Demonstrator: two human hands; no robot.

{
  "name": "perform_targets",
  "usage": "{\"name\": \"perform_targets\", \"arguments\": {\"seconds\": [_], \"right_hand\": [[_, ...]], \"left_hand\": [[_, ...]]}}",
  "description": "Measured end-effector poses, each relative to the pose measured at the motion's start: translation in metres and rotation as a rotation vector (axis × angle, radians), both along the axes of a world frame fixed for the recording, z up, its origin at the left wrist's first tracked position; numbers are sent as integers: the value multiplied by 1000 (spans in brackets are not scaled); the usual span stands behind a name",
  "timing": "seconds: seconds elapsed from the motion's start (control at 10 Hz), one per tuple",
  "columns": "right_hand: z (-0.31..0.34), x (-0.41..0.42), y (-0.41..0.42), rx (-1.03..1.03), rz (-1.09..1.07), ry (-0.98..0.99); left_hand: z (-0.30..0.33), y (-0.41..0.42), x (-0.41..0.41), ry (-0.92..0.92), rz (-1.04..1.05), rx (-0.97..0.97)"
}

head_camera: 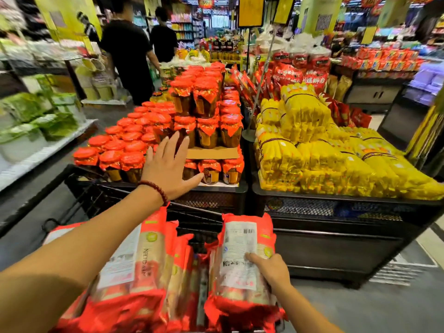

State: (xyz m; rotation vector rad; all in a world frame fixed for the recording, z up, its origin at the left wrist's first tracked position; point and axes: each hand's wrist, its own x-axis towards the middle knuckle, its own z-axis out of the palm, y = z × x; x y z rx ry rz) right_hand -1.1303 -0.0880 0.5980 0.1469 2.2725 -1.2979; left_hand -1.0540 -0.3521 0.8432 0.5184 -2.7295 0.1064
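Observation:
My right hand (269, 267) grips a red noodle packet with a white label (240, 255) at the bottom centre, held upright over other red packets (144, 272) stacked in a cart below me. My left hand (169, 164) is stretched forward with fingers spread and straight, palm down, holding nothing. It hovers in front of a display of jars with red foil caps (206, 131); whether it touches them I cannot tell. A dark red bead bracelet circles its wrist.
Black mesh display bins (336, 207) stand ahead. Yellow packets (324, 150) fill the right bin, red bags behind them. Two people in black (129, 51) stand in the aisle at the back left. Green-white packages (36, 121) line a left shelf.

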Motion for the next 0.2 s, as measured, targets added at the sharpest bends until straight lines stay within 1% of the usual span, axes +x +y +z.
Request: {"name": "perform_targets", "arguments": {"seconds": [0.1,0.2], "right_hand": [[20,5,2,113,65,12],[49,5,3,224,135,83]], "left_hand": [[-17,-1,3,-68,24,28],[-24,-2,1,-118,28,40]]}}
